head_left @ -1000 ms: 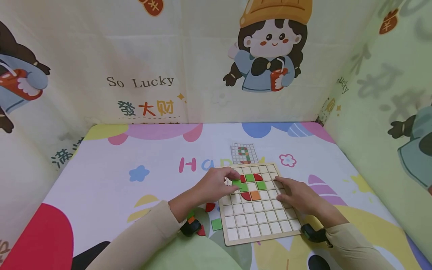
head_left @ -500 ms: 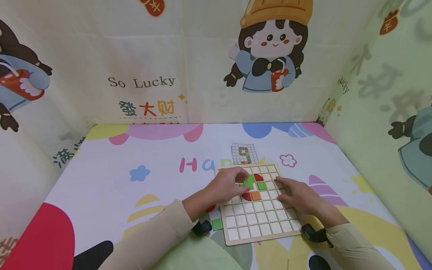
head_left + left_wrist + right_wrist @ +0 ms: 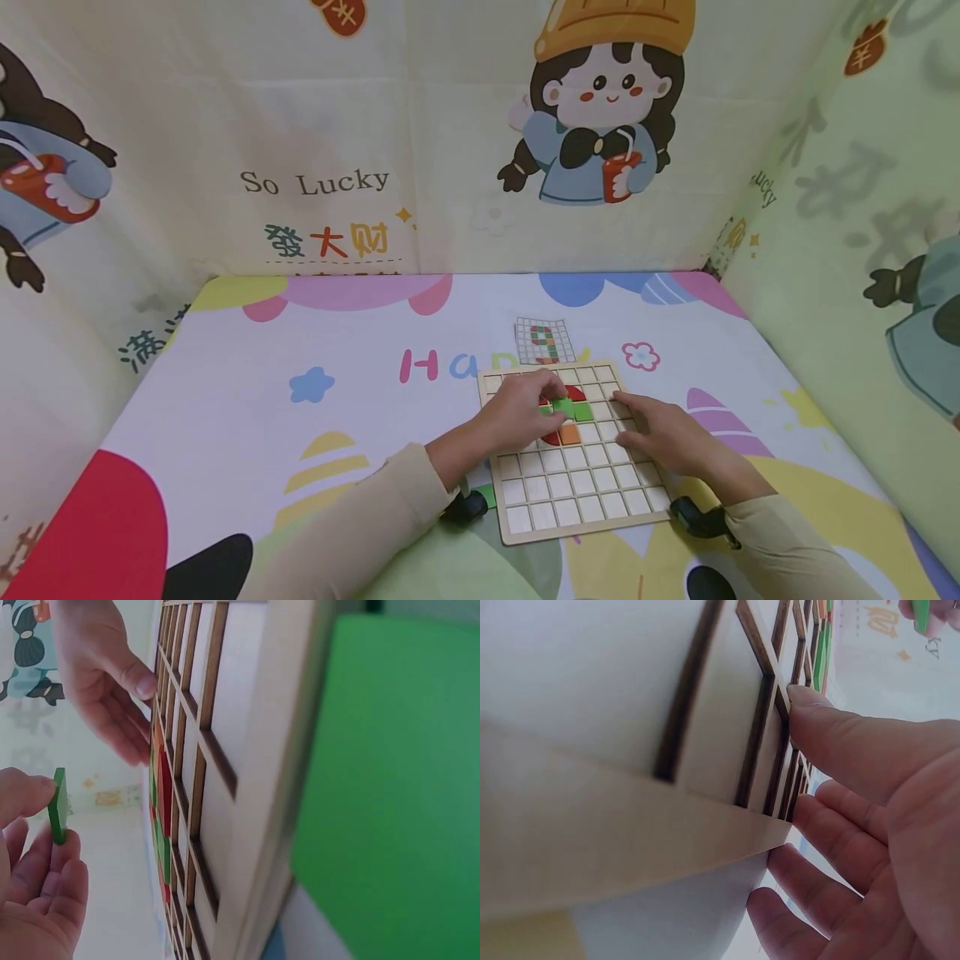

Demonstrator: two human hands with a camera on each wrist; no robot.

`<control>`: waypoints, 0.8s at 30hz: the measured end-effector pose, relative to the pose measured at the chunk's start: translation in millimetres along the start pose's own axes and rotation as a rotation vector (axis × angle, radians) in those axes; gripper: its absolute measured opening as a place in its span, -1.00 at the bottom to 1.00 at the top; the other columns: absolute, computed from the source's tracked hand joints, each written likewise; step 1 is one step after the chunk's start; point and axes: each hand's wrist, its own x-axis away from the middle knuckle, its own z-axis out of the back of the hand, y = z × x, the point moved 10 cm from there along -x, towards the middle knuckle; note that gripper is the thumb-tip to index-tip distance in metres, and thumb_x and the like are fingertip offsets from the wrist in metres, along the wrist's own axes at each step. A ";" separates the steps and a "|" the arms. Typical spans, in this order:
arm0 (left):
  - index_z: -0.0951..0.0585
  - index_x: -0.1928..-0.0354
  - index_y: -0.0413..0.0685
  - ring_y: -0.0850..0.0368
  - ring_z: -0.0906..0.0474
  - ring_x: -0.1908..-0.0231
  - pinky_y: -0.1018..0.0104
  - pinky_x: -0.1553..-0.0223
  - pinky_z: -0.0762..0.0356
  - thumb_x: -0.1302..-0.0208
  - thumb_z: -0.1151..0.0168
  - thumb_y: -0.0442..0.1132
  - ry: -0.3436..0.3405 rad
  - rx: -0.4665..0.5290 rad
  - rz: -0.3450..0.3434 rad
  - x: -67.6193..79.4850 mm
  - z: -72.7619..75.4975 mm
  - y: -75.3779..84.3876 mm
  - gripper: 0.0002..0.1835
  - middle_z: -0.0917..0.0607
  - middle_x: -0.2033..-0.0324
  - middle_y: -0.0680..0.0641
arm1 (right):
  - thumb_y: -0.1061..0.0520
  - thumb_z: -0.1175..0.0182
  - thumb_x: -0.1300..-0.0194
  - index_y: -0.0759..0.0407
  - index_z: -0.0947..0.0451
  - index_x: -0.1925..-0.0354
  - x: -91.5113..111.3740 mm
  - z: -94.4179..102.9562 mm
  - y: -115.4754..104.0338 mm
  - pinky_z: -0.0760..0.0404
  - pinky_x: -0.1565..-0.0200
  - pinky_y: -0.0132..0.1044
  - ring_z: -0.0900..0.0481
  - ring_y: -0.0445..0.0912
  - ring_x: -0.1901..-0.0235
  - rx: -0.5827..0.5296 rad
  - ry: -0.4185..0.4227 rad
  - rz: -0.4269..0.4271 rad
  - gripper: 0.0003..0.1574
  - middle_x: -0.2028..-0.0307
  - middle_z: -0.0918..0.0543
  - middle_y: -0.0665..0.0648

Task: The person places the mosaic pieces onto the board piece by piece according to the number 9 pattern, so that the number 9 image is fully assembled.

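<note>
My left hand (image 3: pixel 517 410) pinches a green square tile (image 3: pixel 58 806) between thumb and fingertips, above the upper middle of a wooden grid board (image 3: pixel 525 531). Set in the board's cells near that hand are an orange square (image 3: pixel 570 434), a red rounded piece (image 3: pixel 575 392) and a green square (image 3: pixel 582 412). More red and green pieces there are partly hidden by the hand. My right hand (image 3: pixel 663 429) rests at the board's right side. Its thumb (image 3: pixel 840 731) lies over the grid and its fairly straight fingers touch the edge.
Behind the board lies a small printed grid card (image 3: pixel 543 340) with a coloured figure resembling a 9. A loose green tile (image 3: pixel 390 787) lies by the board's left edge, partly covered by the wrist camera (image 3: pixel 467 507) in the head view. A patterned cloth (image 3: pixel 360 333) covers the table.
My left hand has moved right across the board with the pinched green tile, which is now just left of the green square in the grid. The right hand and board have stayed put.
</note>
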 end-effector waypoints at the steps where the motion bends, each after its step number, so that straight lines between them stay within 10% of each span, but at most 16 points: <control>1: -0.61 0.08 -0.07 0.17 -0.56 0.15 0.44 0.11 -0.52 -0.28 -0.39 -0.26 -0.006 -0.006 0.000 -0.5 -1.0 0.7 -0.79 -0.66 0.22 0.10 | 0.00 -0.36 -0.29 0.38 -0.31 -0.39 -0.1 0.1 -0.3 -0.34 -0.22 0.27 -0.34 0.37 -0.29 -0.001 0.001 0.002 -0.14 -0.28 -0.43 0.44; 24: -0.65 -0.10 -0.07 0.35 -0.60 0.01 0.50 0.00 -0.48 -0.32 -0.36 -0.23 -0.051 0.023 0.034 -14.2 -19.3 -0.3 -0.67 -0.73 0.07 0.12 | 0.02 -0.35 -0.31 0.37 -0.30 -0.40 -0.3 1.1 0.7 -0.31 -0.23 0.29 -0.33 0.38 -0.30 0.004 0.004 -0.004 -0.15 -0.29 -0.42 0.44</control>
